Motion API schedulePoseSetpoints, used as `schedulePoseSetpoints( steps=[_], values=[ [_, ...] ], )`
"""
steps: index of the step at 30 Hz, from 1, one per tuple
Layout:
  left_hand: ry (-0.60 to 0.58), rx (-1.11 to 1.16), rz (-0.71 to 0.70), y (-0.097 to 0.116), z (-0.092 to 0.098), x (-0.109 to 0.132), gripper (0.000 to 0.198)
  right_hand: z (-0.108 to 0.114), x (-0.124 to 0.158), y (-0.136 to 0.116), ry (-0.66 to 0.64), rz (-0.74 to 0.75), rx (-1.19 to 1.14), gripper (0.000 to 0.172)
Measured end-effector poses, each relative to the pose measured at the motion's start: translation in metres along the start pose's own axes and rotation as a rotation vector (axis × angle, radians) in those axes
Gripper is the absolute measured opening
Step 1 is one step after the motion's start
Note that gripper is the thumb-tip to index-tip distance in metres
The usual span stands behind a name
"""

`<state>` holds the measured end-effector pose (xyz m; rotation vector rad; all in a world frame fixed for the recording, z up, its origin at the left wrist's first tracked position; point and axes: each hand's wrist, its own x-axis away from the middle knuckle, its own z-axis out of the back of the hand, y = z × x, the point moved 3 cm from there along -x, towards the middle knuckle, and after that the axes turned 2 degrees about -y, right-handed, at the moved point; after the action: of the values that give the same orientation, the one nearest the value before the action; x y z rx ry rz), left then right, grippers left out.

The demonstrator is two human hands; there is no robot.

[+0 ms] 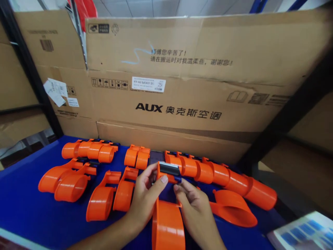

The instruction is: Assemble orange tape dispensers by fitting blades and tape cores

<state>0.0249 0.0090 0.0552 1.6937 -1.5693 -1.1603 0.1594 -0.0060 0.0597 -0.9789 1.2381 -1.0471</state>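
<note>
An orange tape dispenser [169, 222] is held up in front of me. Its wide ring hangs toward me, and its head carries a black strip with a pale toothed edge. My left hand [147, 191] grips the left side of the head, thumb on the front. From the right, my right hand [194, 201] closes on the dispenser beside a small dark blue piece [178, 179] at the head; its fingertips are partly hidden. Nearest on the left lie two similar orange dispensers [100, 205]. Another dispenser [234, 208] rests on its side to the right.
A blue table surface [20, 201] bears more orange dispensers [90, 150] in rows on the left and a curved row [218, 175] on the right. A dark flat rectangular object [156, 157] lies behind my hands. A cardboard wall [182, 86] closes the back. A printed white item [304, 231] is front right.
</note>
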Motion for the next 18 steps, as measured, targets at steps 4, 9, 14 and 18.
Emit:
schedulePoseSetpoints(
  steps=[4,9,14,18],
  values=[
    [0.049,0.077,0.017,0.002,-0.006,-0.001,0.036,0.000,0.000,0.003,0.036,-0.055,0.046,0.043],
    [0.039,0.046,-0.010,0.003,-0.006,-0.004,0.034,0.000,0.000,0.007,0.038,-0.087,0.028,0.047],
    [0.019,-0.031,-0.014,-0.001,0.003,-0.007,0.035,-0.002,-0.001,0.004,-0.004,-0.081,0.029,0.045],
    [0.029,-0.069,-0.013,-0.001,0.010,-0.008,0.049,-0.003,-0.001,0.003,-0.006,-0.042,0.054,0.041]
  ],
)
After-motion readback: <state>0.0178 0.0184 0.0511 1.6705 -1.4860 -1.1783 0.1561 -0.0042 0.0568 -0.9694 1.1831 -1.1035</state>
